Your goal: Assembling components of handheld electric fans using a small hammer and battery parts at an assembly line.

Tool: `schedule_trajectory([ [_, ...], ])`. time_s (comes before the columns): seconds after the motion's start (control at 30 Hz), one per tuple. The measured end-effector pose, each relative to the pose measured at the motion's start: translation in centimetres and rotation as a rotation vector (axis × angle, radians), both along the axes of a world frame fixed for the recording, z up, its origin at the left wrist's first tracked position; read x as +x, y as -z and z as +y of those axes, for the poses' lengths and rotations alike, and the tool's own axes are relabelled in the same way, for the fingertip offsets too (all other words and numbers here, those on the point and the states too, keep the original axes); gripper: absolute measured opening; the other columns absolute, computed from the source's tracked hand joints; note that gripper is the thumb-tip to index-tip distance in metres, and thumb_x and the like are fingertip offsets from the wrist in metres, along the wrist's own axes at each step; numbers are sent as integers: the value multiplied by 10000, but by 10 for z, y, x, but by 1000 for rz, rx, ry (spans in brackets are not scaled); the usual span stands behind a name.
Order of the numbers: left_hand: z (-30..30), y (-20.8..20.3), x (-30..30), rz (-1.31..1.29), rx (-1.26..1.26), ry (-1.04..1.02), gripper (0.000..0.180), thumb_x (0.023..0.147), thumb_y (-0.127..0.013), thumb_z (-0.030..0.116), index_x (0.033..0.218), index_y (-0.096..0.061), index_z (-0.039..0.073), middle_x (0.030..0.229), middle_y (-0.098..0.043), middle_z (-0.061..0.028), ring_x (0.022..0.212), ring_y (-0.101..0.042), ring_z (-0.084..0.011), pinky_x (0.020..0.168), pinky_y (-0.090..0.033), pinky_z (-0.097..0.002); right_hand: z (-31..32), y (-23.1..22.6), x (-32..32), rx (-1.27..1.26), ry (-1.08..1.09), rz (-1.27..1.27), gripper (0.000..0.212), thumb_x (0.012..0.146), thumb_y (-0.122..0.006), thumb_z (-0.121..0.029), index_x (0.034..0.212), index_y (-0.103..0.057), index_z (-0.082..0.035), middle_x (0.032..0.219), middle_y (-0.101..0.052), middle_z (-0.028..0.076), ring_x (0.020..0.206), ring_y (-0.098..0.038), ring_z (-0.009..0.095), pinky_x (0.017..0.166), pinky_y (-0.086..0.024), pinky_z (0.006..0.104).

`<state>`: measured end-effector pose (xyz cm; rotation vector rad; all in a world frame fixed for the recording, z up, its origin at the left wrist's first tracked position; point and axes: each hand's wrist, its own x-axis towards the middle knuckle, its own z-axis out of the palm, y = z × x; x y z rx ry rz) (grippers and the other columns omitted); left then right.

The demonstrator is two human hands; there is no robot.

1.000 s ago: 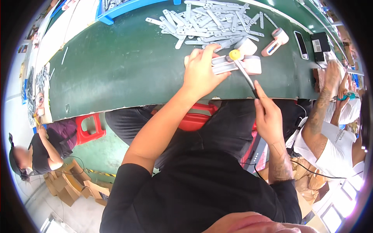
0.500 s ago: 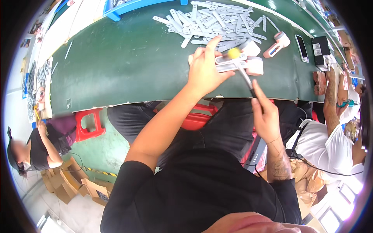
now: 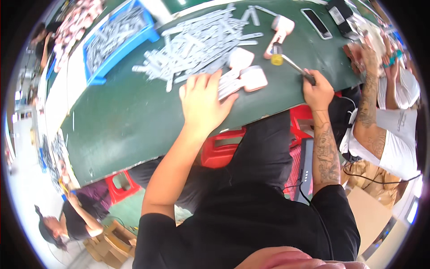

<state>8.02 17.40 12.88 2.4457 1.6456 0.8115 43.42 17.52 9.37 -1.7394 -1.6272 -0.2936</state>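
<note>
Green bench; grey strip pile at 12 o'clock from left hand. Left fingers curl over two pink-headed pieces, heads at its 2. Right hand grips mallet, tip at its 10. Likely hold-and-tap; striking needs fingers clear.

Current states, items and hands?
Left hand: holding two side-by-side pink-white units
Right hand: closed around hammer
Hammer: head clear of those two units
Third pink-white unit: lying apart
Grey strips: heaped loose
Blue bin: open, filled with grey pieces
Phone: lying flat, screen dark
</note>
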Motion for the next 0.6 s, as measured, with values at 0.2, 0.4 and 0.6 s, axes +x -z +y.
schedule_trajectory([
  [0.2, -7, -1, 7, -58, 139, 91, 538, 792, -915, 296, 1253, -700, 122, 1198, -710, -73, 1140, -634, -342, 954, -440, -464, 2, -5, -1, 26, -20, 13, 103, 897, -801, -251, 883, -759, -157, 799, -716, 77, 688, -704, 329, 595, -540, 438],
  [0.4, -26, -4, -85, -101, 213, -19, 540, 799, -887, 229, 1250, -674, 20, 1150, -713, -192, 1075, -662, -444, 968, -507, -536, 2, -8, -4, 123, -68, 69, 132, 861, -804, -197, 801, -705, -134, 744, -675, 85, 669, -677, 333, 581, -510, 461],
  [0.6, -42, 18, -274, -127, 238, -579, 579, 947, -874, 258, 1368, -644, -66, 1232, -703, -229, 1100, -687, -368, 1003, -545, -479, -3, -8, -4, 59, -16, 28, 256, 920, -813, -278, 778, -673, -118, 707, -659, 67, 634, -665, 322, 565, -491, 456],
])
